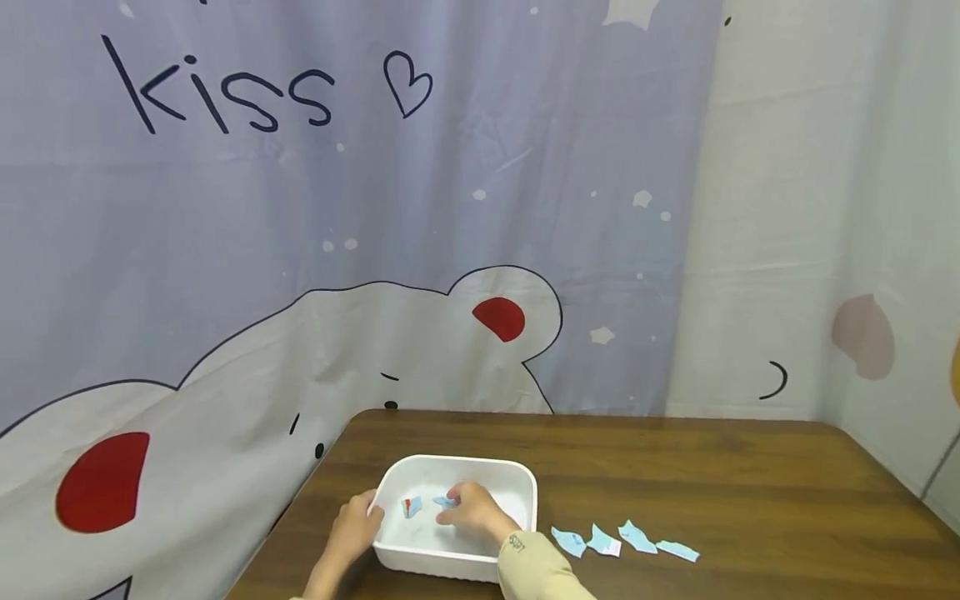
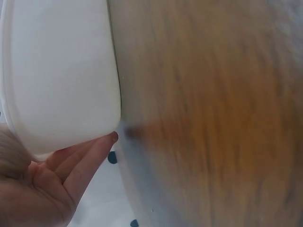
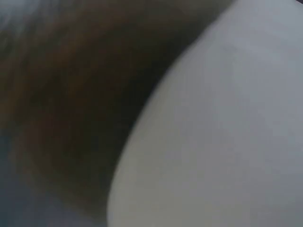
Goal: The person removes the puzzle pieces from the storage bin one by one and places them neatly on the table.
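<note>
A white plastic tub (image 1: pixel 442 562) stands on the wooden table. My left hand (image 1: pixel 352 527) holds its left side, thumb at the rim; in the left wrist view the fingers (image 2: pixel 87 165) lie along the tub's outer wall. Inside the tub, my right hand (image 1: pixel 474 510) pinches a torn light-blue paper piece (image 1: pixel 445 502) near the bottom. Another blue piece with a red mark (image 1: pixel 411 507) lies to its left in the tub. The right wrist view is blurred and shows just the tub's pale wall (image 3: pixel 213 132) and dark brown beside it.
Several torn blue paper pieces (image 1: pixel 636 536) lie in a row on the table (image 1: pixel 637 467), right of the tub. A printed curtain (image 1: pixel 600 208) hangs behind the table's far edge and along its left side.
</note>
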The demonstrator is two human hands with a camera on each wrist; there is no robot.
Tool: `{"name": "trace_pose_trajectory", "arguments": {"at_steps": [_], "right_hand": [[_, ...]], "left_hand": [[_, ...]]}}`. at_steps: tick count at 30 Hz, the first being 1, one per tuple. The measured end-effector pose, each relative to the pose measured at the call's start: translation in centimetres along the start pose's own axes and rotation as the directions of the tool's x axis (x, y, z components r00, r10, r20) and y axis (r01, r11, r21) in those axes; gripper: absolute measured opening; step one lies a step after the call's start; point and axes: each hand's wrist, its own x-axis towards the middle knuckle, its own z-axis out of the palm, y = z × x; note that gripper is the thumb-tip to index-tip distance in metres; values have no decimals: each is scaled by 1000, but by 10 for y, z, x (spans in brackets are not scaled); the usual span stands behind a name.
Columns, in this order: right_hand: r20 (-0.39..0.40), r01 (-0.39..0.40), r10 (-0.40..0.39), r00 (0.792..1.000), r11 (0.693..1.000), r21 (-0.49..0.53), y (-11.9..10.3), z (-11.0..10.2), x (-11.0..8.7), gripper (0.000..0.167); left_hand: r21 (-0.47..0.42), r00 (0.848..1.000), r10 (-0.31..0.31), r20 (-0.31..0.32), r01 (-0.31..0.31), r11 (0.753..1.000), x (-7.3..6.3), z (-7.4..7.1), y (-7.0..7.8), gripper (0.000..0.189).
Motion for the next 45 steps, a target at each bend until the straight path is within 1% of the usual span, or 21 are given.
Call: {"name": "trace_pose_trajectory", "arguments": {"at_steps": [3, 7, 11, 14, 17, 20, 23, 26, 28, 32, 37, 40, 43, 45], "right_hand": [[-7, 20, -20, 1000, 998, -57, -1, 7, 2, 43], [-20, 58, -60, 998, 994, -92, -5, 7, 8, 49], [-22, 67, -71, 997, 989, -132, -4, 8, 11, 51], [-11, 73, -77, 997, 979, -188, -2, 10, 11, 52], [-4, 65, -68, 998, 970, -235, 1, 12, 11, 49], [-16, 54, -61, 998, 959, -280, 2, 13, 9, 41], [-33, 54, -66, 997, 959, -279, 3, 12, 6, 32], [-36, 47, -58, 998, 967, -249, 3, 11, 4, 26], [-37, 45, -54, 998, 974, -221, 4, 10, 3, 23], [-38, 43, -52, 998, 979, -200, 6, 9, 3, 17], [-48, 12, -22, 999, 981, -194, 7, 7, 2, 14], [-64, -11, -2, 998, 980, -197, 5, 6, 0, 14], [-66, -12, -1, 998, 981, -193, 3, 7, -1, 13], [-55, -8, -3, 998, 982, -189, 2, 8, -1, 13]], "left_hand": [[-8, 1000, 15, 6, -14, 1000, 0, 1, 1, 36], [-10, 1000, 21, 2, -20, 1000, 2, 1, 2, 34], [-8, 1000, 26, -10, -26, 1000, 3, -1, 3, 31], [-2, 1000, 25, -14, -25, 1000, 3, -2, 3, 31], [-3, 1000, 20, -17, -20, 1000, 3, -1, 3, 31], [-3, 1000, 25, -15, -25, 1000, 2, 0, 3, 33], [-2, 1000, 17, -8, -17, 1000, 1, 2, 3, 35], [-2, 1000, 3, -2, -3, 1000, 1, 3, 3, 36], [0, 1000, 4, -1, -4, 1000, 0, 4, 4, 36], [5, 1000, 7, -5, -6, 1000, 0, 5, 4, 35], [6, 1000, -1, -4, 1, 1000, 0, 6, 4, 35], [5, 1000, 5, 4, -5, 1000, 1, 6, 4, 35], [15, 1000, -1, 6, 1, 1000, 0, 4, 3, 35], [26, 1000, -7, 5, 7, 1000, 0, 2, 3, 36]]}}
